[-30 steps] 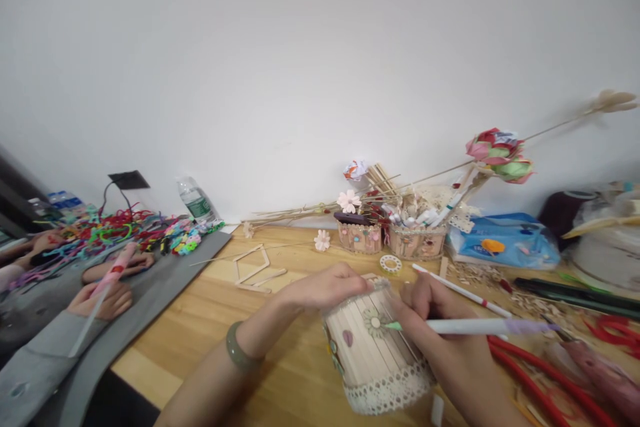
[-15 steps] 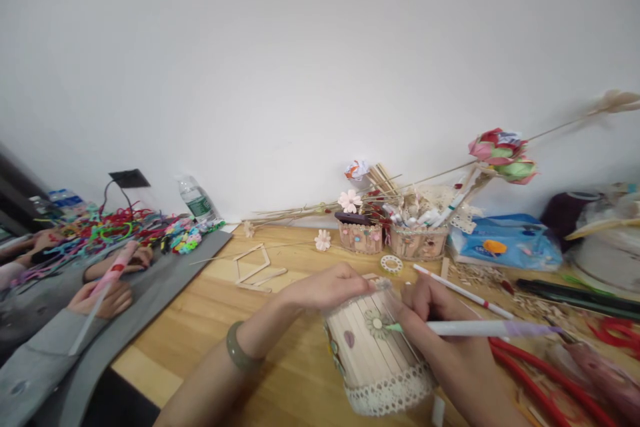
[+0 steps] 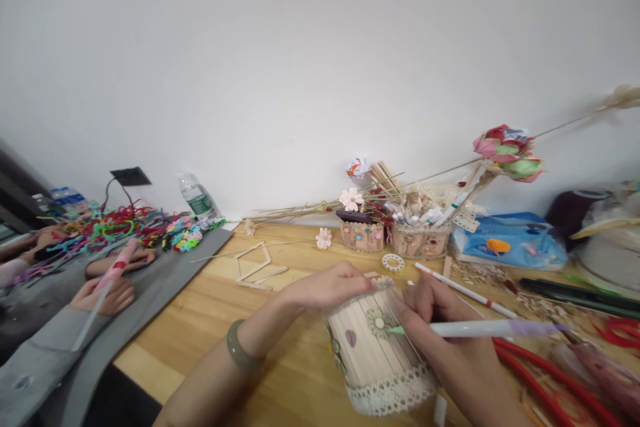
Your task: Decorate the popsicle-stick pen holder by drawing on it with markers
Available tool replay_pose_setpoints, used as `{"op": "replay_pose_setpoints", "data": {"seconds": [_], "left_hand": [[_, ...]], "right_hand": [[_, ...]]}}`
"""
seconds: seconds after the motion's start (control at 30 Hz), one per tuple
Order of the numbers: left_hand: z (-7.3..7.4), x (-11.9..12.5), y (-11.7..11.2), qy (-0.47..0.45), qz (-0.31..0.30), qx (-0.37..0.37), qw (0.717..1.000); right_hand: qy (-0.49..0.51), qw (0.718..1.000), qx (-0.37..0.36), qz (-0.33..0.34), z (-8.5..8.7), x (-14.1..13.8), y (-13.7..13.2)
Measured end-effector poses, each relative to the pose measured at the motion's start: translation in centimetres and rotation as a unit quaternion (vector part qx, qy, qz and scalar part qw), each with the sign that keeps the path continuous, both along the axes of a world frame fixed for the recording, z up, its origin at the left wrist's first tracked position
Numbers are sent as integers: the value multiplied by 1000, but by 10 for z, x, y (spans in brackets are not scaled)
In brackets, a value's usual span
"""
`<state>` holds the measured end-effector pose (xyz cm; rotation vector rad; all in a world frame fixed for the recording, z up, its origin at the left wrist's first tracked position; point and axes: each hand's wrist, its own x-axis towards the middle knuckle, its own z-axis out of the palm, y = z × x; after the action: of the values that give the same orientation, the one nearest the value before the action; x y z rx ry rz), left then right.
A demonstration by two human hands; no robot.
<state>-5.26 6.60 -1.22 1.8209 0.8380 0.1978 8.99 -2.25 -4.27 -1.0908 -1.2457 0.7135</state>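
A small pot [image 3: 367, 350] faced with pale wooden sticks is tilted over the table, with white lace round its lower edge. My left hand [image 3: 330, 287] grips it at the top edge, thumb along the rim. Between the fingers of my right hand [image 3: 440, 320] is a white marker pen [image 3: 473, 328] with a pale green tip and a purple far end. That green tip is at the right petals of a green flower [image 3: 379, 323] on the pot's side. Left of the flower sits a small purple oval piece [image 3: 351, 338].
Behind stand two decorated baskets [image 3: 363, 238] with pens and sticks, plus a tape roll [image 3: 393, 263]. To the right are a blue wipes pack [image 3: 510, 243], wood shavings and red-handled pliers [image 3: 535, 373]. At left, another person's hand [image 3: 107, 293] holds a pink tool beside colourful pipe cleaners [image 3: 135, 223].
Little differs. The whole view has shifted slightly, and both hands keep their hold on the pot and the marker pen.
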Motion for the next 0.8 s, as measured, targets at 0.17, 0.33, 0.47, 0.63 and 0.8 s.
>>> {"op": "replay_pose_setpoints", "data": {"seconds": [0.17, 0.33, 0.47, 0.63, 0.8], "left_hand": [[-2, 0, 1, -9, 4, 3, 1000], [-2, 1, 1, -15, 3, 11, 1000], [-1, 0, 0, -12, -2, 9, 1000], [-1, 0, 0, -10, -8, 9, 1000], [-1, 1, -1, -8, 2, 12, 1000]], "right_hand": [[-56, 998, 31, 17, -5, 4, 3], [-75, 996, 35, 14, -7, 4, 4], [-66, 997, 33, 10, -8, 4, 5], [-46, 998, 39, 13, -6, 4, 5], [-60, 997, 39, 23, -2, 4, 4]]}}
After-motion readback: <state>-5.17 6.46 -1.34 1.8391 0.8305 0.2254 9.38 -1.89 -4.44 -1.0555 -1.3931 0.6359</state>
